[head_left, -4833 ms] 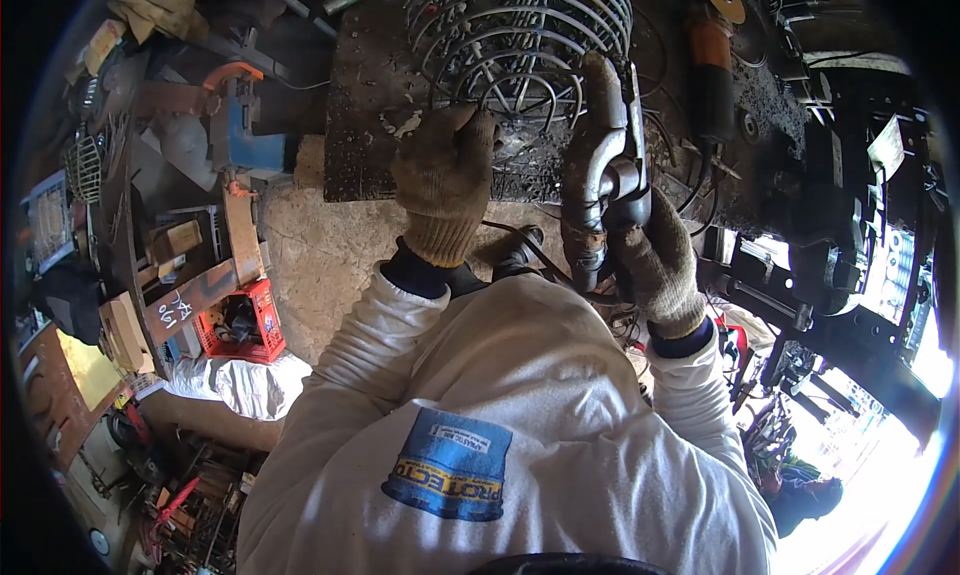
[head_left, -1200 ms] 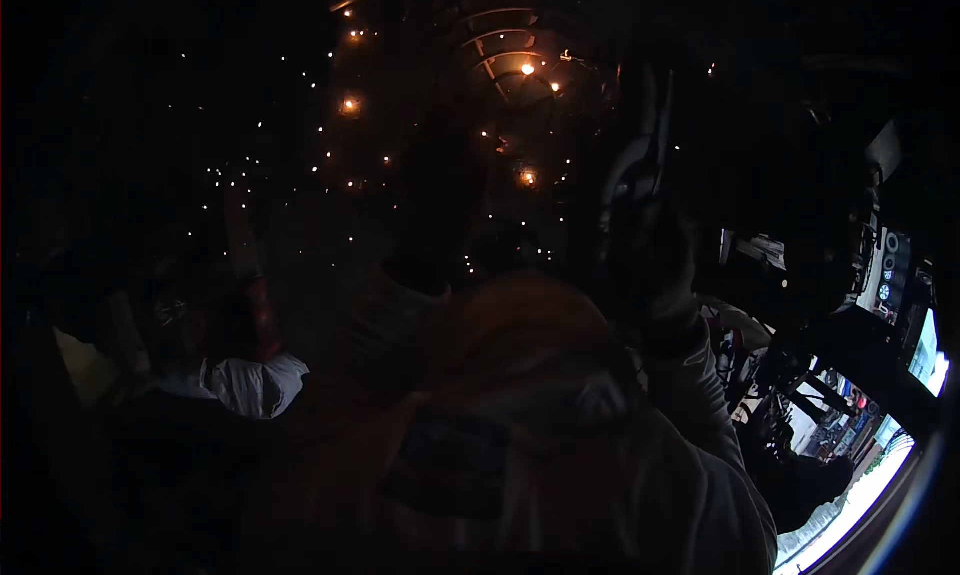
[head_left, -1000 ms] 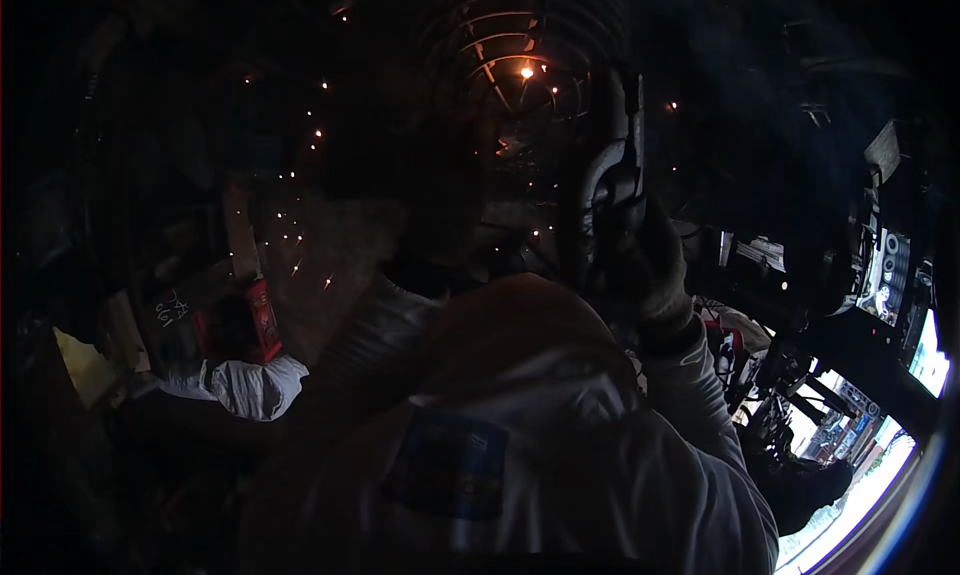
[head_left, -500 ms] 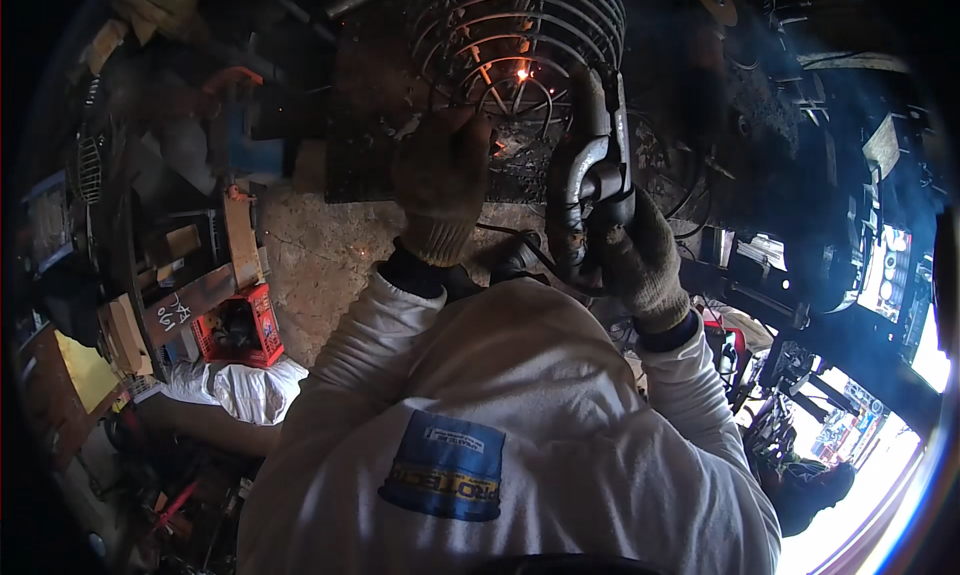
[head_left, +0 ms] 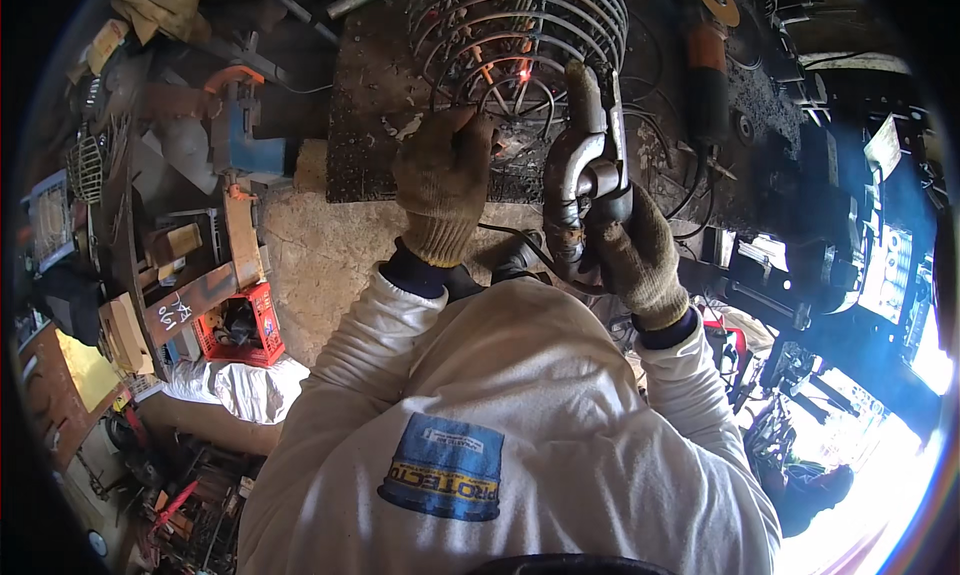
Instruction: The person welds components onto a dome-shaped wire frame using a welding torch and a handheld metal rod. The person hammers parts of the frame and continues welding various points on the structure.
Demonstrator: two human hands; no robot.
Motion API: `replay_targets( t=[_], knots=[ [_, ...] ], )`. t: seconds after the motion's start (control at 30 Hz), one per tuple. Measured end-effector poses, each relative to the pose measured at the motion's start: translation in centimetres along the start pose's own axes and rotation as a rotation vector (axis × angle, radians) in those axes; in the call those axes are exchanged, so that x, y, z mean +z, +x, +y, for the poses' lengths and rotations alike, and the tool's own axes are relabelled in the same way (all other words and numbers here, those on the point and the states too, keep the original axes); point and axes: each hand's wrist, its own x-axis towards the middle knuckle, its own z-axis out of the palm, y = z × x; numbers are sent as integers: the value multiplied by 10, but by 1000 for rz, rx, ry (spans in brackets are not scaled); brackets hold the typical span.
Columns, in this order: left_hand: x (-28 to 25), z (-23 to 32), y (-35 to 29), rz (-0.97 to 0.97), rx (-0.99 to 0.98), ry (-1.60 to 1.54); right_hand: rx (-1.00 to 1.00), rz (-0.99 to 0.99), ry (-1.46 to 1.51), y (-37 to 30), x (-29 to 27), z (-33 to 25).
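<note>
With the right hand (head_left: 640, 260) clamped on the torch (head_left: 585, 165), its long axis runs up-screen, tip at the wire cage (head_left: 515, 35) on the tabletop (head_left: 370, 85); left hand (head_left: 445, 180), fingers curled, touches the cage rim, nearer.

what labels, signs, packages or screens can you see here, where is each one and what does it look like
Blue and yellow printed patch: on the white shirt's back, roughly rectangular.
Rusty brown metal bar with white hand-painted marks: far left, slanted.
Red plastic crate: on the floor, left, boxy.
Pale paper tag: far right, on dark machinery.
</note>
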Motion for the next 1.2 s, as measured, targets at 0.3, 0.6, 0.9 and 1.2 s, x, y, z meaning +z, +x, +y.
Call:
replay_targets(
  t=[0.3, 0.6, 0.9, 1.2],
  knots=[
    [0, -14, -13, -48, 145, 148, -110, 2, 45, -4, 2, -1],
    [-18, 0, 1, -81, 534, 557, -312, 186, 220, -17, -1, 13],
    [-74, 18, -60, -181, 253, 245, -318, 364, 233, -44, -21, 28],
    [-81, 15, -79, -322, 371, 158, -406, 650, 303, -74, -53, 11]
  ],
)
